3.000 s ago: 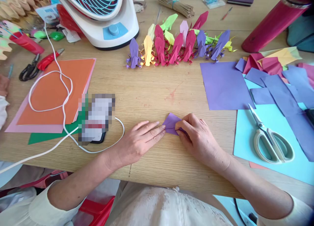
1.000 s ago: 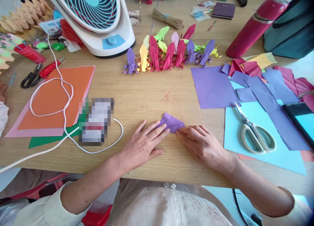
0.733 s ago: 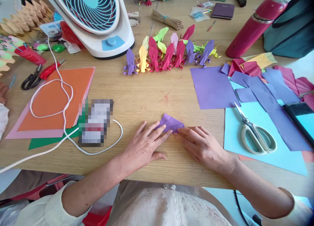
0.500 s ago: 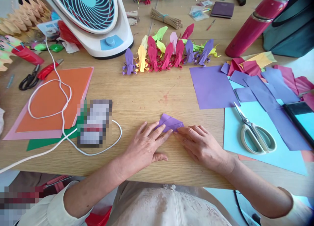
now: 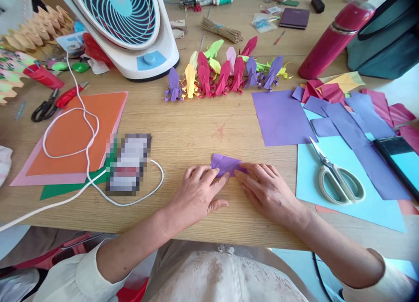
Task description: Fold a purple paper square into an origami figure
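Note:
A small piece of folded purple paper (image 5: pixel 225 163) lies on the wooden table in front of me, diagonal creases across its face. My left hand (image 5: pixel 196 188) rests flat on its left side, fingers spread and fingertips pressing the lower left edge, the thumb stretched out on the table. At the paper's right end, my right hand (image 5: pixel 273 190) has hold of the corner between the fingertips and thumb, which partly cover it. Further right, scissors (image 5: pixel 340 180) with pale handles lie slightly open on light blue paper (image 5: pixel 307 175).
Several folded paper figures (image 5: pixel 222 77) stand in rows behind. A fan (image 5: pixel 147 53), a red flask (image 5: pixel 334 40) and purple sheets (image 5: pixel 283 118) surround the work spot. To the left are a phone (image 5: pixel 127 164), a white cable (image 5: pixel 88 153) and orange paper (image 5: pixel 108 114).
The right fingers have moved up and stretched out along the paper's right end. The paper has turned slightly, its upper corner shifting left. My left hand stays on it.

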`<action>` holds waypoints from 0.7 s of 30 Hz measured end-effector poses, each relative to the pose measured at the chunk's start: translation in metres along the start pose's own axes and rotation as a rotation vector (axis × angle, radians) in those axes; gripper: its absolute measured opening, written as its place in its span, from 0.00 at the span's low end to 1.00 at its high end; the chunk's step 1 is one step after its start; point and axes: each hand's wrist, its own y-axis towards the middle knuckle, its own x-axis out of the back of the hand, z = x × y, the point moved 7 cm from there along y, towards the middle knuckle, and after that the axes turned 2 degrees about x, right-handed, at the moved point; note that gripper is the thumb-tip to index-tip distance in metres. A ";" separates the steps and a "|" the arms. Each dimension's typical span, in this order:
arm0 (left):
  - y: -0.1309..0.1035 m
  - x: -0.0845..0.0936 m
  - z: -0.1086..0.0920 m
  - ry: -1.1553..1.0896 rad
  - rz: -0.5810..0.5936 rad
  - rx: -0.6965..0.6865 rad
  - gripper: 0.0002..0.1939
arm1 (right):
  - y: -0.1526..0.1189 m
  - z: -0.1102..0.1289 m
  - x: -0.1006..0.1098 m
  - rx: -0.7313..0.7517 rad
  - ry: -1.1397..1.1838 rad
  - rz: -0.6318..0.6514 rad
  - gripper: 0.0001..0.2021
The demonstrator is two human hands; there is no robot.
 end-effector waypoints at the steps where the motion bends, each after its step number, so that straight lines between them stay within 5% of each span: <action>1: 0.004 0.003 0.000 0.011 -0.005 0.015 0.26 | 0.000 -0.003 0.001 -0.029 0.002 -0.020 0.14; 6: 0.037 0.011 0.009 -0.116 -0.024 0.070 0.04 | -0.001 -0.014 0.003 -0.128 0.100 -0.084 0.14; 13: 0.078 0.011 0.018 -0.190 0.145 0.151 0.19 | -0.004 -0.022 0.010 -0.164 0.201 -0.170 0.15; 17: 0.084 0.016 0.017 -0.138 0.229 0.196 0.13 | -0.007 -0.028 0.015 -0.198 0.253 -0.201 0.15; 21: 0.088 0.015 0.029 -0.400 0.175 0.219 0.08 | -0.008 -0.033 0.018 -0.262 0.383 -0.266 0.13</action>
